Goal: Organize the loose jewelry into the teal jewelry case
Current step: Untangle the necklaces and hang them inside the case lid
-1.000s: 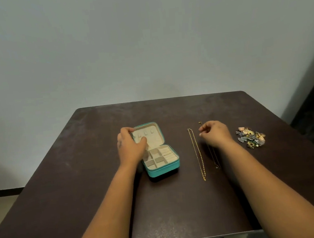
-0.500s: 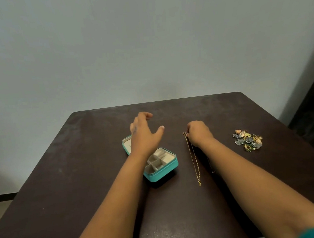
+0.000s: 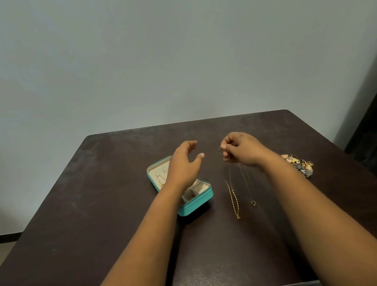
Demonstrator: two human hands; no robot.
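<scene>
The teal jewelry case (image 3: 198, 203) lies open on the dark table (image 3: 98, 220), its cream lid flat with a thin chain on it and its divided tray toward me. My left hand (image 3: 184, 166) hovers above the case, fingers loosely spread, holding nothing. My right hand (image 3: 241, 148) is raised to the right of the case and pinches the top end of a gold necklace (image 3: 232, 194), which hangs down to a triangular pendant near the table. A thinner chain with a small ring pendant (image 3: 253, 203) hangs or lies beside it; which hand hold it has I cannot tell.
A heap of small colourful jewelry pieces (image 3: 300, 163) lies on the table's right side, partly behind my right forearm. A plain grey wall stands behind the table. A dark opening shows at the far right.
My right hand has pinched the necklace's top end and lifted it off the table. My left hand has left the case lid and risen above it, moving toward the right hand.
</scene>
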